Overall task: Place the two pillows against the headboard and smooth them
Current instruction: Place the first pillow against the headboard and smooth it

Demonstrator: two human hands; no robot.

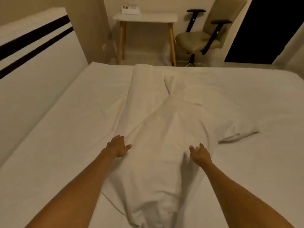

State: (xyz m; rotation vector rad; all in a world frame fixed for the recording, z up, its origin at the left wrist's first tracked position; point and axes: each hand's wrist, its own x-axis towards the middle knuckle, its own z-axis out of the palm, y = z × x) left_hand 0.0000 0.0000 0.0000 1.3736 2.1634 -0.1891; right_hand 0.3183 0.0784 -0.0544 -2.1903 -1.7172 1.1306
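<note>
A white pillow (pixel 166 145) lies lengthwise in the middle of the bed, crumpled, its near end toward me. A second white pillow (pixel 194 89) lies beyond it, toward the far edge of the bed. My left hand (pixel 117 146) hovers at the near pillow's left side with fingers spread, holding nothing. My right hand (pixel 199 153) is at the pillow's right side, fingers apart, also holding nothing. The white headboard (pixel 32 51) with two dark stripes stands at the left, well away from both pillows.
A folded white duvet strip (pixel 141 86) runs across the bed sheet (pixel 65 129) beside the far pillow. Beyond the bed stand a small white table (pixel 144 18) with wooden legs and a beige swivel chair (pixel 199 40). A dark opening (pixel 266 30) is at the upper right.
</note>
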